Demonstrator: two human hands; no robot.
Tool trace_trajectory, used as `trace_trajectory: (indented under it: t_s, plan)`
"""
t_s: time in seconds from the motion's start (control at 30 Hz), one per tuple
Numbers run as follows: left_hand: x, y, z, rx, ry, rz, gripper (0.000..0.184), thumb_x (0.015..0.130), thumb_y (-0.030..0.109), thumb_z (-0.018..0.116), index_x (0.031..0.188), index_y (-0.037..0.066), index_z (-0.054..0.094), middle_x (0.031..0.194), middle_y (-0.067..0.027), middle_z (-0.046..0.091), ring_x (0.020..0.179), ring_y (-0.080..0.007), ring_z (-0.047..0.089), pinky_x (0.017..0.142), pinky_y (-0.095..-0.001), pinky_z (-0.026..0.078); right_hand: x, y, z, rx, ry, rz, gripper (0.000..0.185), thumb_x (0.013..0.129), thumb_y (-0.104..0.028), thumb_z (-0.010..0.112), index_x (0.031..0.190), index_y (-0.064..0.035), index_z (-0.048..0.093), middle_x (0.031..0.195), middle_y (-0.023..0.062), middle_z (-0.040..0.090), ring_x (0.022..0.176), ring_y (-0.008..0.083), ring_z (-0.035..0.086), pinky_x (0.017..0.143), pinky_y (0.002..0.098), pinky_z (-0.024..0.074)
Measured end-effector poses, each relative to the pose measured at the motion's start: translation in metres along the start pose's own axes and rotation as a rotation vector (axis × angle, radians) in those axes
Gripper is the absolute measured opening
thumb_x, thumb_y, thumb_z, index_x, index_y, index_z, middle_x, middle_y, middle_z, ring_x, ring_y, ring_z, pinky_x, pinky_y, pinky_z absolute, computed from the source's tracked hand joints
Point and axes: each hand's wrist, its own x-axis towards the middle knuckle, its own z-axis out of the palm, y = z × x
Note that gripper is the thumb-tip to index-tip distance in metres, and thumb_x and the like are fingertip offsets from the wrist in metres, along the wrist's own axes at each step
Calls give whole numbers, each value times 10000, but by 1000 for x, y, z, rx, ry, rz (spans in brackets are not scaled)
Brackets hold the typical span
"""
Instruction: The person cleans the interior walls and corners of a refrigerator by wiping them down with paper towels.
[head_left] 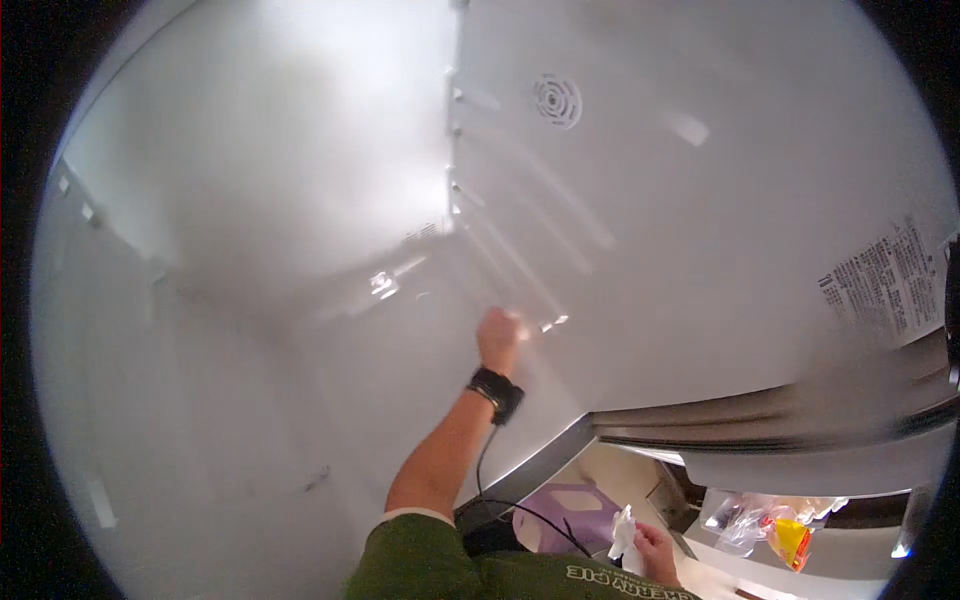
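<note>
My left hand (500, 338), with a dark band on its wrist, reaches inside a pale, fridge-like compartment (400, 400). Its fingers are closed near the ridged corner of the wall. Whatever they may hold is hidden and blurred. Low on the right, outside the compartment, my right hand (656, 553) grips a crumpled white tissue (626, 535).
A round slotted vent (555, 100) and a printed label (890, 285) mark the wall. A dark door seal (760, 425) runs along the lower right. Beyond are plastic bags with a yellow packet (790, 543) and a purple container (565, 515). A cable hangs from my left wrist.
</note>
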Motion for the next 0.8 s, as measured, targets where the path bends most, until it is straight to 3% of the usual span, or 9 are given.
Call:
trace_trajectory:
  t_s: [0.03, 0.1, 0.2, 0.33, 0.4, 0.47, 0.57, 0.7, 0.8]
  plan:
    - [-19, 22, 3, -255, 4, -307, 228, 761, 206, 590, 678, -2, 546, 616, -132, 586, 558, -231, 578, 528, -325, 446, 5, -8, 3, -12, -20, 4, 301, 884, -119, 526, 1122, 63, 556, 942, 81, 635, 796, 120, 597, 724, 251, 478]
    - [-39, 63, -11, -314, -207, -388, 201, 745, 188, 603, 685, 2, 556, 625, -138, 593, 561, -226, 581, 530, -320, 452, 13, -11, 6, -5, -61, -34, 301, 897, -130, 505, 1125, 60, 555, 940, 84, 637, 781, 118, 600, 702, 251, 483]
    - [-33, 65, -23, -195, -277, -163, 241, 758, 229, 583, 676, 4, 558, 645, -156, 594, 566, -265, 573, 549, -346, 460, 21, -17, 7, 41, -83, -27, 304, 898, -132, 502, 1128, 59, 557, 936, 85, 640, 772, 120, 604, 681, 250, 485]
    - [60, 116, -75, 189, 196, -142, 363, 839, 340, 520, 712, 2, 555, 668, -167, 565, 638, -308, 562, 636, -372, 461, 11, -28, 4, 25, -40, -20, 297, 902, -121, 497, 1131, 59, 555, 948, 90, 642, 780, 127, 609, 688, 249, 490]
    - [117, 112, -84, -132, 493, 23, 166, 835, 184, 578, 855, 24, 616, 779, -107, 561, 763, -233, 551, 709, -356, 443, 6, -27, 0, 6, -66, -8, 288, 903, -108, 497, 1128, 63, 555, 967, 95, 640, 792, 132, 611, 703, 252, 493]
    - [158, 129, -88, 12, 585, 251, 138, 817, 92, 584, 927, 20, 627, 838, -108, 569, 798, -246, 553, 720, -351, 446, -2, -21, -1, 91, -49, 23, 284, 900, -100, 508, 1130, 60, 554, 982, 97, 637, 808, 135, 611, 716, 251, 490]
    - [192, 133, -71, 375, 589, 428, 148, 811, 50, 575, 945, 13, 626, 859, -122, 575, 808, -266, 559, 721, -350, 453, -6, -6, -8, 101, 3, -42, 285, 895, -100, 525, 1132, 57, 555, 993, 97, 634, 828, 137, 608, 730, 253, 484]
    - [185, 127, -59, 88, 561, 449, 163, 768, -9, 568, 918, 16, 626, 861, -118, 576, 817, -288, 546, 709, -362, 453, -16, 15, -17, -5, 75, 22, 295, 889, -116, 546, 1127, 58, 556, 989, 101, 632, 859, 143, 602, 759, 268, 479]
    - [158, 134, -60, 185, 431, 376, 152, 756, -21, 569, 898, 7, 614, 863, -126, 574, 813, -296, 540, 715, -371, 454, -18, -6, -6, -24, 104, 78, 284, 864, -129, 561, 1093, 37, 589, 873, 66, 619, 758, 117, 576, 684, 246, 466]
